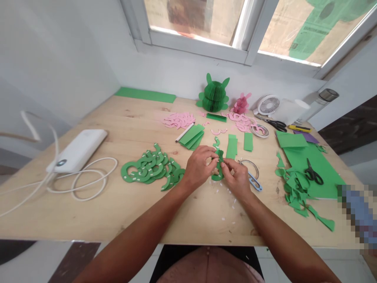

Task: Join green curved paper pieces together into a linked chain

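Observation:
Near the middle of the wooden table, my left hand (200, 165) pinches the left side of a small curved green paper piece (218, 176). My right hand (235, 175) has its fingers closed on the right side of the same piece, close to the left fingertips. Both hands partly cover it. Another curved green piece (216, 141) with white bits lies just beyond the fingers. A pile of curved green pieces (150, 167) with white tabs is left of my left hand. Beside my right hand are a tape roll (252, 167) and a blue cutter (255, 182).
Folded green sheets (192, 136), pink cutouts (178, 120) and green and pink paper figures (214, 96) stand or lie farther back. At right are black scissors (313, 173) on a green sheet (324, 169) and scraps. A white power bank (84, 149) with cable is left.

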A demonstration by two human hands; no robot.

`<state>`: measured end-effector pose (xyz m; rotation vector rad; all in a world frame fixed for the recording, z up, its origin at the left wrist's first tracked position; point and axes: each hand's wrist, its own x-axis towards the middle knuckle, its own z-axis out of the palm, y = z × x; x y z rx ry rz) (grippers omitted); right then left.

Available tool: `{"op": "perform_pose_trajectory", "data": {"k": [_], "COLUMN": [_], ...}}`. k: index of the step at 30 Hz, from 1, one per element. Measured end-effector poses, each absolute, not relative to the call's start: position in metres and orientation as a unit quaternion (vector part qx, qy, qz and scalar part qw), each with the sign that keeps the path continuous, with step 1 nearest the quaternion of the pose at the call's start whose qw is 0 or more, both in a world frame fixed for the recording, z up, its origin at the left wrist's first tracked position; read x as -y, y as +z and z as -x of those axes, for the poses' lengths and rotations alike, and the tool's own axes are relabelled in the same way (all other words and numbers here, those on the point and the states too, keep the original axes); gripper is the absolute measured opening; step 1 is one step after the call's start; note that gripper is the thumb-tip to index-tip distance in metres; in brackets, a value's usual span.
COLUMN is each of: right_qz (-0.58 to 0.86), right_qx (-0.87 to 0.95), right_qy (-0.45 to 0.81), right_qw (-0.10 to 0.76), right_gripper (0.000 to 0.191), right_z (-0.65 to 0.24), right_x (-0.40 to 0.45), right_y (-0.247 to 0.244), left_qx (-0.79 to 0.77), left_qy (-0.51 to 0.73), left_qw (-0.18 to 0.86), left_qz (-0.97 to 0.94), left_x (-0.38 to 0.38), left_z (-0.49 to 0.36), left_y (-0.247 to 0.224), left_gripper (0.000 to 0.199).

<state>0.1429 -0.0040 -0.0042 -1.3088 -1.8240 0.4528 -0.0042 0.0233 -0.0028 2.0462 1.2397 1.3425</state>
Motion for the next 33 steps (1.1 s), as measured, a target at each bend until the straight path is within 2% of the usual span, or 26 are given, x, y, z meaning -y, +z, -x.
{"op": "perform_pose_trajectory", "data": {"k": [10, 16, 33], "right_qz": [0.533, 0.538, 0.535], "right_qx": [0.693, 0.695, 0.721], "right_qy": [0.228, 0.226, 0.183], "right_qw": [0.428, 0.420, 0.401], "right_gripper": [0.023, 0.024, 0.023], "right_z": [-0.1420, -0.1424, -0.1423], "right_x": [0.0037, 0.0037, 0.0046], "right_y": [-0.0039, -0.0040, -0.0034], "left_qx": [-0.452, -0.454, -0.467], "left_qy": [0.472, 0.466, 0.454], "left_qw": [0.191, 0.192, 0.200], "left_qz": [-0.732, -0.735, -0.732], "left_x": [-0.0216, -0.0208, -0.0202], "left_z": [0.0040, 0.0035, 0.0032], "left_y": [0.0003, 0.0006, 0.0023], "left_gripper": [0.010, 0.003, 0.012]}}
